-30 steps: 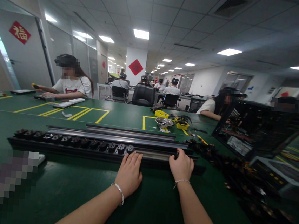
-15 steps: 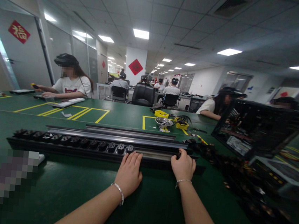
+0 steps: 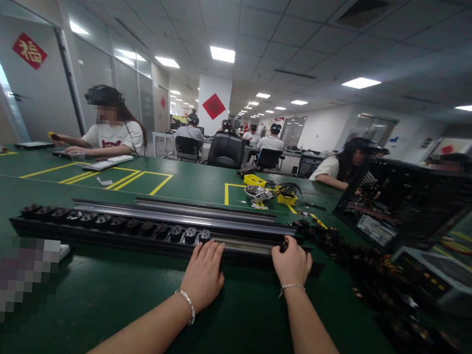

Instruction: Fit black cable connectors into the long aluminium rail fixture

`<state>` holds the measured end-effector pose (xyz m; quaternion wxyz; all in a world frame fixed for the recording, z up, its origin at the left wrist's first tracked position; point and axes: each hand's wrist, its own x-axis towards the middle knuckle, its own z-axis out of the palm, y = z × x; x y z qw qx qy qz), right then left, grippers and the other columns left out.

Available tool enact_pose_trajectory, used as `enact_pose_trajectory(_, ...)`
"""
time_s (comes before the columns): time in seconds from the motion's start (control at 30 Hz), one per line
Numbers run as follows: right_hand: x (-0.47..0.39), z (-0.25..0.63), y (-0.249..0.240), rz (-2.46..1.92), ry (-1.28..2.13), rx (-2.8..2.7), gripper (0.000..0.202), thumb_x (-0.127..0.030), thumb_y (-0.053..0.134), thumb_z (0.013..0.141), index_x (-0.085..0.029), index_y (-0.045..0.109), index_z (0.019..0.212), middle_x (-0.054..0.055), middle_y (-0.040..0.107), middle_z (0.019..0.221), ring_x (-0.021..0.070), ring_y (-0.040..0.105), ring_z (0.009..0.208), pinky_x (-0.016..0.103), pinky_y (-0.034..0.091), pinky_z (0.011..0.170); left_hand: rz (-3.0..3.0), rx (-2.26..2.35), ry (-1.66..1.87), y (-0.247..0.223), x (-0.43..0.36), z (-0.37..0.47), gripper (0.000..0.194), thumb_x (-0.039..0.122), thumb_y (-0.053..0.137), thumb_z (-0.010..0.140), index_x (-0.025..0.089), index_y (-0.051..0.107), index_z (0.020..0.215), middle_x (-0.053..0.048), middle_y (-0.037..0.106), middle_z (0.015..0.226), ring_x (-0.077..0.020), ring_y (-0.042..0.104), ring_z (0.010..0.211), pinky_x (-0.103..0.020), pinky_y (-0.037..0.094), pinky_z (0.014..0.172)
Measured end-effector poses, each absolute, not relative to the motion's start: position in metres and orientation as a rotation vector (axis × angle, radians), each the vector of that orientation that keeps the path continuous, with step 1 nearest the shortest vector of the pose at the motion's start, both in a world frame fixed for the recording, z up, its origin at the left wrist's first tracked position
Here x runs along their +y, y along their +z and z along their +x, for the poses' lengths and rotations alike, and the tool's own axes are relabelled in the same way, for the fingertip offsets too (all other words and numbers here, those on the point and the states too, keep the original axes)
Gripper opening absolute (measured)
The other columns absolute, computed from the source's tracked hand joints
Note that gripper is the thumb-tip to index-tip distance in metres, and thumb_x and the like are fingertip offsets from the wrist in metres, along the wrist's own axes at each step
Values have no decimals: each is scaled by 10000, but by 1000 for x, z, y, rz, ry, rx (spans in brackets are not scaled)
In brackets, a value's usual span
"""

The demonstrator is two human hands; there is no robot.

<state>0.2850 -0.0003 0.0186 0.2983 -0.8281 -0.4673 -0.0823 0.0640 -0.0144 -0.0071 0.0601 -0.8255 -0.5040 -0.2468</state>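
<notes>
In front of me lies a long black rail (image 3: 129,246) with a metallic channel. A row of round black socket modules (image 3: 148,228) fills its left and middle stretch. My left hand (image 3: 204,271) is closed over the rail's near edge, fingertips beside the last module of the row (image 3: 204,235). Near the right end, my right hand (image 3: 293,266) pinches a small black socket module (image 3: 283,245) between thumb and forefinger, at the channel. My fingers partly hide that module, so I cannot tell whether it sits inside the channel.
Two more rails (image 3: 182,217) lie behind. Loose black modules (image 3: 361,261) are heaped at right, near an open computer case (image 3: 409,199) and a grey metal box (image 3: 447,278). A steel bowl (image 3: 258,193) and yellow bins (image 3: 254,180) stand beyond. Co-workers (image 3: 117,132) sit across the table.
My right hand has shifted very slightly right, still pinching the black module. The left hand and the rail have stayed in place.
</notes>
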Motion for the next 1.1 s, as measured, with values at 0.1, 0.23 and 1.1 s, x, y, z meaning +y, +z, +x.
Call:
enact_pose_trajectory(0.1, 0, 286, 17, -2185, -240, -1234, 425, -280, 439, 735, -183, 544, 1135, 88, 629, 1087, 220, 505, 1087, 426, 206, 1033, -2493, -1524, -759, -7, -15, 64, 570, 190, 487, 750, 154, 411, 1314, -91, 491, 1324, -222, 349, 1286, -414, 171, 1118)
enact_pose_trajectory(0.23, 0, 288, 17, -2178, -245, -1229, 424, -280, 436, 732, -187, 553, 1128, 86, 630, 1095, 225, 498, 1105, 434, 195, 1038, -2496, -1522, -769, -6, -15, 64, 567, 189, 486, 748, 155, 418, 1310, -90, 494, 1321, -222, 349, 1286, -416, 172, 1116)
enact_pose_trajectory(1.1, -3, 301, 17, -2230, -258, -1158, 435, -312, 449, 746, -176, 552, 1146, 91, 634, 1091, 223, 533, 1059, 400, 259, 1003, -2490, -1520, -756, -7, -15, 64, 565, 191, 489, 746, 159, 419, 1306, -88, 498, 1314, -222, 356, 1279, -411, 183, 1114)
